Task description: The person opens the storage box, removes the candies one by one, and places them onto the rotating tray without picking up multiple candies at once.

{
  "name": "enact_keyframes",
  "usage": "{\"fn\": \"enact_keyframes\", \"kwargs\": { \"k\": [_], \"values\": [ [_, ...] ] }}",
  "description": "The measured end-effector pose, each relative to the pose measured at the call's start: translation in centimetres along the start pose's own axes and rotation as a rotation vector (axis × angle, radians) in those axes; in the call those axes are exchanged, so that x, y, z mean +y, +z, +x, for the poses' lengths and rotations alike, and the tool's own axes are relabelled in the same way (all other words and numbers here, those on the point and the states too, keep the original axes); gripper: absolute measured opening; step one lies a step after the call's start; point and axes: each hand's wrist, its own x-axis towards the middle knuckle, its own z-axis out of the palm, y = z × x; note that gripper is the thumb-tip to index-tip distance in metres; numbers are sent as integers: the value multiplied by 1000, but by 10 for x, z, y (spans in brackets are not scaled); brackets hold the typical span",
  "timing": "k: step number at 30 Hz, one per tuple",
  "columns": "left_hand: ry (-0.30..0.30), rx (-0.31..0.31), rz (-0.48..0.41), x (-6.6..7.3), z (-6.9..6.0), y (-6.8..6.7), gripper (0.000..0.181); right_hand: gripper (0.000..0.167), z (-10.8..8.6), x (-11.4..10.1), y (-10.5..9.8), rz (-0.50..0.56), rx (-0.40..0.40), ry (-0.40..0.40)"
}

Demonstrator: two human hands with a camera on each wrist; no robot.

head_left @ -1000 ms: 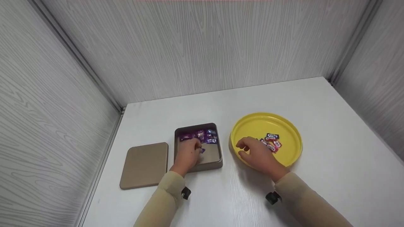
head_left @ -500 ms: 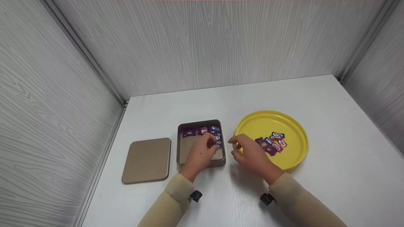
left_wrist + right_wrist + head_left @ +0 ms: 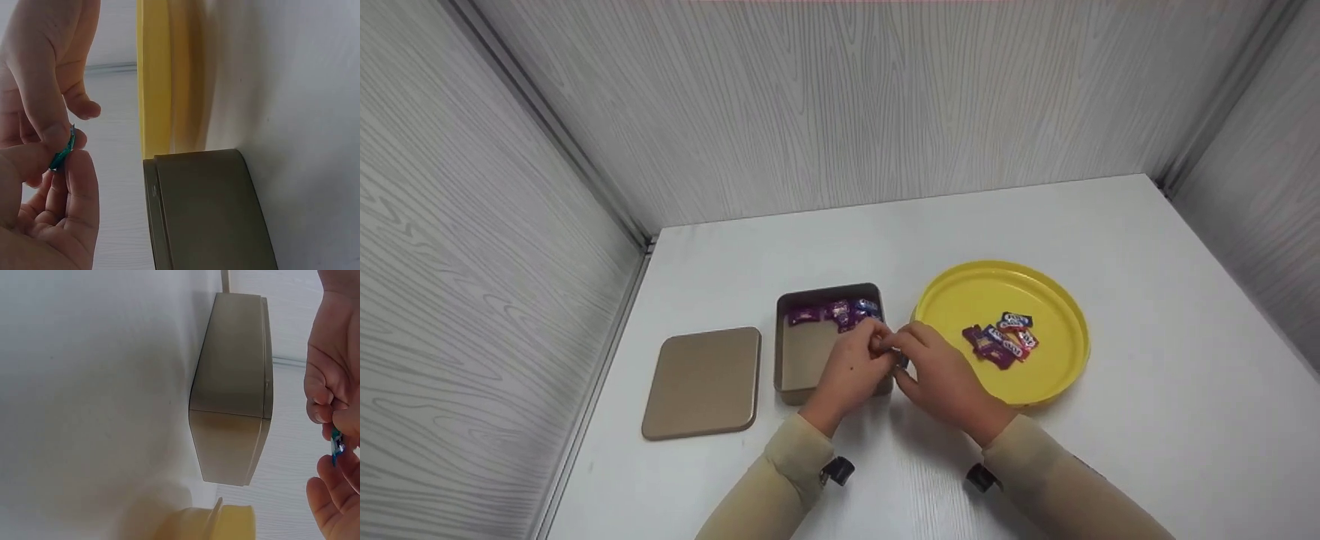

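I have both hands meeting over the three o'clock edge of an open tin (image 3: 810, 364), pinching one small wrapped sweet (image 3: 64, 153) between them. The left hand (image 3: 847, 375) has it between a bent thumb and forefinger; the right hand (image 3: 949, 382) comes in from four o'clock, thumb and finger narrowed on the same wrapper. The fingertips cover so much of it that I can't swear to the exact grip, though green and blue foil shows in the two wrist views. The sweet is in the air, apart from the tin's wall.

Inside the tin, purple sweets (image 3: 804, 316) lie from eleven o'clock round to twelve, and a blue sweet (image 3: 866, 306) sits at one. At nine o'clock from the tin I see a square lid (image 3: 703, 384) flat on the white table (image 3: 780, 259). At three o'clock stands a round yellow tray (image 3: 960, 300), just beside the tin, with a loose heap of sweets (image 3: 1009, 346) near its middle, wrapped in purple, blue and red. Beige sleeves (image 3: 757, 487) reach in from seven and five o'clock.
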Motion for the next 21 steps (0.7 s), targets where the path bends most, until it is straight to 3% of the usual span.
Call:
{"fn": "enact_keyframes", "kwargs": {
  "k": [9, 15, 21],
  "values": [
    [-60, -54, -23, -2, -1, 3, 19, 28, 1, 2, 2, -20, 1, -38],
    [-44, -87, -55, -5, -2, 7, 15, 24, 1, 6, 1, -29, -42, -4],
    [-2, -144, -37, -8, -2, 10, 24, 19, 2, 15, -2, -32, -73, 65]
  ]
}}
